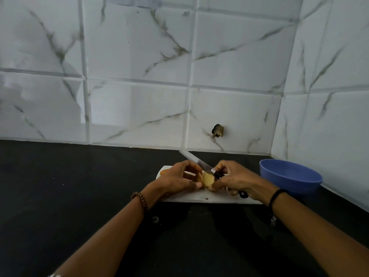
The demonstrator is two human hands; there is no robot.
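A pale yellow potato (207, 179) is held above a white cutting board (199, 197). My left hand (177, 179) grips the potato from the left, fingers curled round it. My right hand (235, 178) grips the black handle of a knife (196, 161), whose silver blade points up and to the far left over the potato. The blade's base lies against the potato's top. The potato is mostly hidden between the two hands, and part of the handle shows below my right palm.
A blue bowl (289, 176) stands to the right of the board, close to the corner of the tiled wall. The board lies on a black countertop (69, 186). A small hole (218, 130) marks the wall tile behind.
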